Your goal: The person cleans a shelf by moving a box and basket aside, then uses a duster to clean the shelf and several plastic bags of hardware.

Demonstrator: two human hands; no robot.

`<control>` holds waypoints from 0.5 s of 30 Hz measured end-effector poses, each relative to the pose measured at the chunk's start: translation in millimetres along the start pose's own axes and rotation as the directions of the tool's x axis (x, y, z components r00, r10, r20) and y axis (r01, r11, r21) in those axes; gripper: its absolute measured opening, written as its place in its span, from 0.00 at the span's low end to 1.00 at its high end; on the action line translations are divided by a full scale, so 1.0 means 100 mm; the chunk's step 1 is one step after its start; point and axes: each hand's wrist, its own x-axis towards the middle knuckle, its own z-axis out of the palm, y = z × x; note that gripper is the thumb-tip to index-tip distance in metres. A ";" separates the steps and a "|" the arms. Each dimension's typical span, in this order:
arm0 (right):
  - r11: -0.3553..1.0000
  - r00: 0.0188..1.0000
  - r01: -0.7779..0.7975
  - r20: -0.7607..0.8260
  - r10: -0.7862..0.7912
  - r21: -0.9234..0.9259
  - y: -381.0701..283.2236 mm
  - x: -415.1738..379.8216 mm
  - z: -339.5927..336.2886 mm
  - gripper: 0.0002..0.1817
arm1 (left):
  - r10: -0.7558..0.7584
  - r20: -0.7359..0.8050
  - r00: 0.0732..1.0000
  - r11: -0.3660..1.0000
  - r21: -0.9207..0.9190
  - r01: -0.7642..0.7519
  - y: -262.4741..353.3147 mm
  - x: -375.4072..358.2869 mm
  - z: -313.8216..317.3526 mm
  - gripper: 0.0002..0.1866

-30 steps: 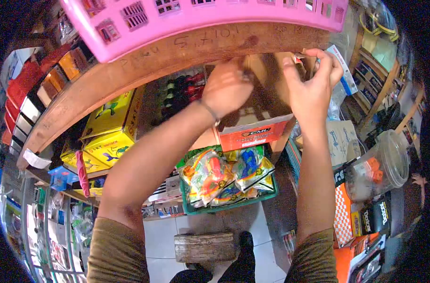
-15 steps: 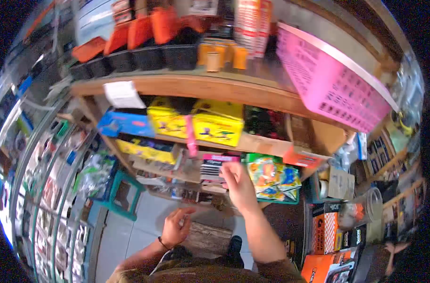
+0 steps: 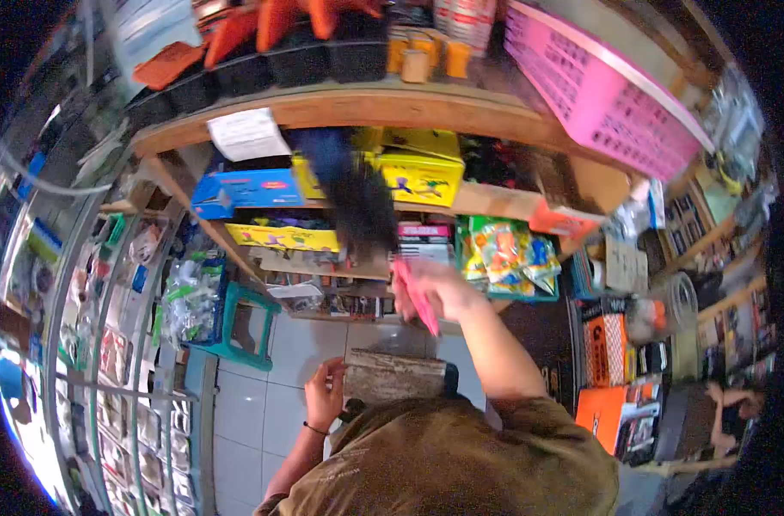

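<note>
Found nearest: right hand [image 3: 439, 292], closed round pink rod-like handle [image 3: 419, 297] of black soft-looking duster [image 3: 357, 202], blurred head angled toward shelving; left hand [image 3: 325, 391], lower, loosely curled, nothing seen in grip. Beyond: yellow printed cardboard box [image 3: 424, 182]; unable to tell contact. Advise firm grip and slow movement, sparing white paper sheet [image 3: 248, 134] on brown wooden shelf edge [image 3: 409, 105]

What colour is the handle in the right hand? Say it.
The handle is pink, shown best in the head view.

Glare flares left of the left hand [image 3: 325, 396]; motion blurs the brush [image 3: 363, 202] beyond the right hand [image 3: 439, 292], edges bowing.
</note>
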 end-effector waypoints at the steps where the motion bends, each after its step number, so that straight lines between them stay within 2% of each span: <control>1: 0.999 0.998 -0.029 -0.066 0.026 -0.040 0.19 -0.32 -0.12 0.11 | -0.015 0.027 1.000 1.000 0.005 0.014 0.04 0.05 0.09 0.10; 2: 0.997 0.997 -0.081 -0.009 0.081 0.015 0.35 -0.65 -0.37 0.06 | -0.037 -0.021 0.999 0.999 -0.040 0.036 -0.03 0.13 0.21 0.09; 3: 0.993 0.999 -0.054 -0.002 0.054 -0.104 0.49 -0.98 -0.62 0.04 | -0.032 0.001 0.999 0.999 -0.036 0.032 -0.09 0.24 0.36 0.09; 4: 0.930 0.974 -0.164 -0.201 0.101 -0.329 0.37 -1.41 -0.50 0.01 | -0.019 -0.049 0.999 1.000 -0.014 0.019 -0.15 0.36 0.53 0.09; 5: 0.933 0.914 -0.255 -0.377 0.148 -0.252 0.51 -1.76 -0.66 0.04 | -0.013 -0.098 0.995 1.000 0.007 0.014 -0.17 0.44 0.74 0.09; 6: 0.912 0.862 -0.318 -0.480 0.164 -0.260 0.55 -2.07 -0.77 0.07 | -0.034 -0.026 0.999 0.995 -0.095 0.031 -0.13 0.55 1.00 0.09; 7: 0.814 0.797 -0.434 -0.586 0.147 -0.385 0.56 -2.33 -0.88 0.09 | -0.047 0.043 0.998 0.980 -0.193 0.054 -0.04 0.70 1.27 0.10; 9: 0.602 0.826 -0.262 -0.498 -0.265 -0.754 0.73 -2.80 -1.20 0.14 | -0.004 0.141 0.990 0.963 -0.267 0.042 0.26 0.99 1.86 0.12; 11: 0.610 0.793 -0.303 -0.549 -0.265 -0.732 0.78 -3.11 -1.39 0.14 | -0.070 0.146 0.987 0.951 -0.287 0.110 0.71 1.22 2.40 0.15; 12: 0.612 0.756 -0.337 -0.594 -0.277 -0.715 0.80 -3.22 -1.47 0.13 | -0.080 0.147 0.986 0.951 -0.285 0.120 -0.01 1.51 2.87 0.15; 13: 0.612 0.757 -0.343 -0.595 -0.269 -0.713 0.84 -3.31 -1.55 0.13 | 0.030 0.113 0.993 0.776 -0.628 0.048 -0.58 1.88 3.45 0.16; 14: 0.729 0.712 -0.326 -0.663 -0.230 -0.602 0.89 -3.38 -1.63 0.11 | 0.021 0.110 0.994 0.774 -0.631 0.053 -0.34 1.98 3.51 0.16; 15: 0.827 0.668 -0.295 -0.722 -0.180 -0.479 0.88 -3.42 -1.70 0.09 | -0.133 0.219 0.967 0.944 -0.270 0.191 0.11 2.03 3.48 0.16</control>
